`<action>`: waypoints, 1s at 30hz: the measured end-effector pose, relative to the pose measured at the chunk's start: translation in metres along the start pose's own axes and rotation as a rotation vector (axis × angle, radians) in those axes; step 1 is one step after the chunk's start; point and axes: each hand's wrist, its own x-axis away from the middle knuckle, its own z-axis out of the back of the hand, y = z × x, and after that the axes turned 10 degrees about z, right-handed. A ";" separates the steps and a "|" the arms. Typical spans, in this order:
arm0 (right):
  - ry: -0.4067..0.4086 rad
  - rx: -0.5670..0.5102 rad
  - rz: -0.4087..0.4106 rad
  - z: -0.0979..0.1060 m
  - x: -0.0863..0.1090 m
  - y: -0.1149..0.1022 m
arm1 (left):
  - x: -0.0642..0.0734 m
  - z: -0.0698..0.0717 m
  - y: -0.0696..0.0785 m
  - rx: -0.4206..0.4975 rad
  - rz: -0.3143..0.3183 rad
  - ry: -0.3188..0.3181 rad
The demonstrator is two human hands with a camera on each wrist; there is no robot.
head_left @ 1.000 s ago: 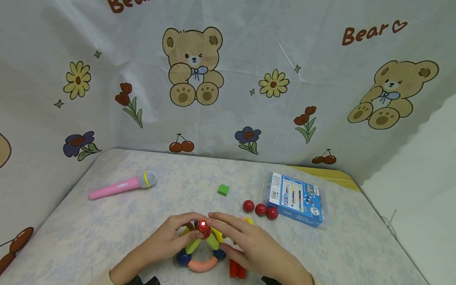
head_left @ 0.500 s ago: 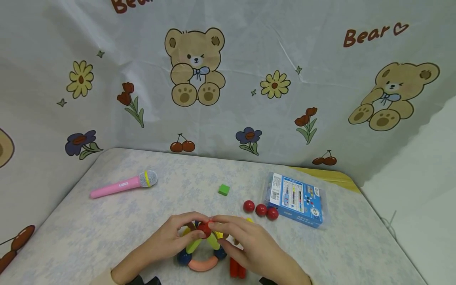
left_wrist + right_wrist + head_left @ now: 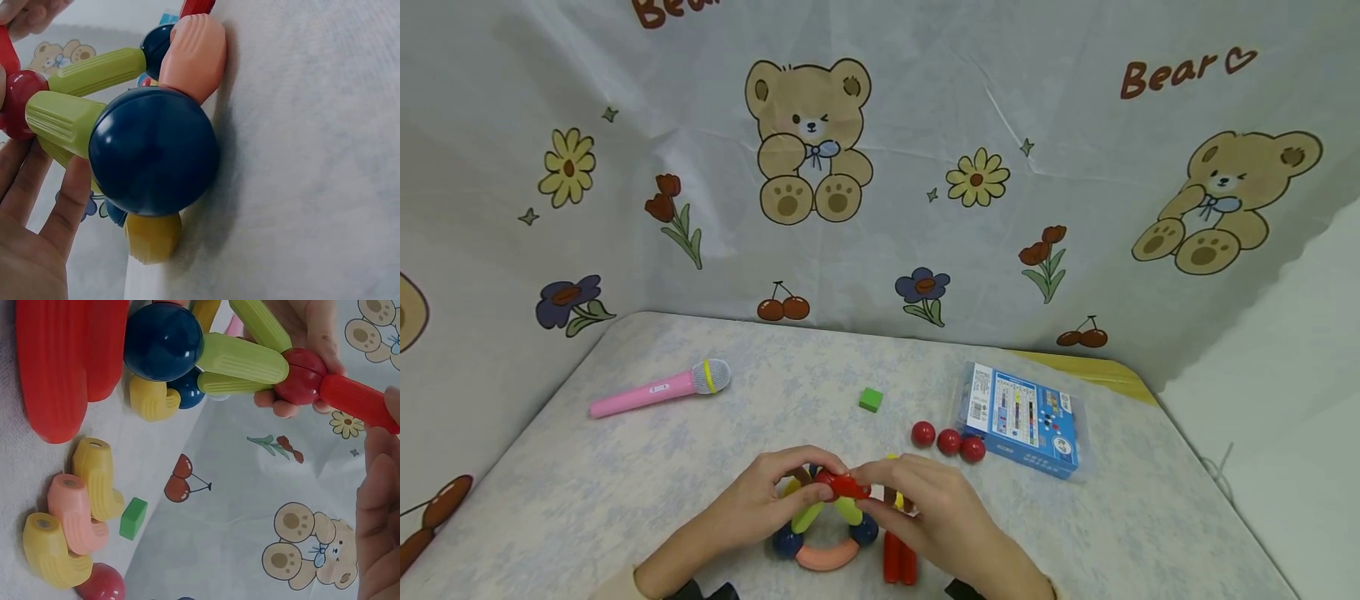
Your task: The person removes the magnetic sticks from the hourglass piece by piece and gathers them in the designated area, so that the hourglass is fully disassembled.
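Note:
My left hand [image 3: 778, 492] holds a red ball [image 3: 299, 376] between thumb and fingers, at the top of a magnetic stick-and-ball structure. Lime-green rods [image 3: 244, 357] slope down from that ball to dark blue balls [image 3: 153, 153]. Curved pieces join the blue balls at the base, among them a salmon one [image 3: 827, 558] and a yellow one [image 3: 153, 237]. With thumb and fingers, my right hand [image 3: 936, 512] pinches a straight red rod [image 3: 357, 401]. The rod's near end touches the red ball, and it points out to the right. My right fingers hide its far end.
Two red rods [image 3: 900, 558] lie beside the structure, with curved yellow and pink pieces [image 3: 75, 512] beyond them. Several loose items stand farther back: red balls [image 3: 949, 442], a green block [image 3: 871, 400], a blue box [image 3: 1026, 421] and a pink toy microphone [image 3: 658, 390].
The red rod stood upright on the red ball; it now leans over to the right. My right hand has shifted slightly and pinches it. My left hand stays on the ball.

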 end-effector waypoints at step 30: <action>-0.161 -0.220 -0.477 0.025 0.019 -0.002 | 0.002 0.004 -0.019 -0.114 0.068 0.034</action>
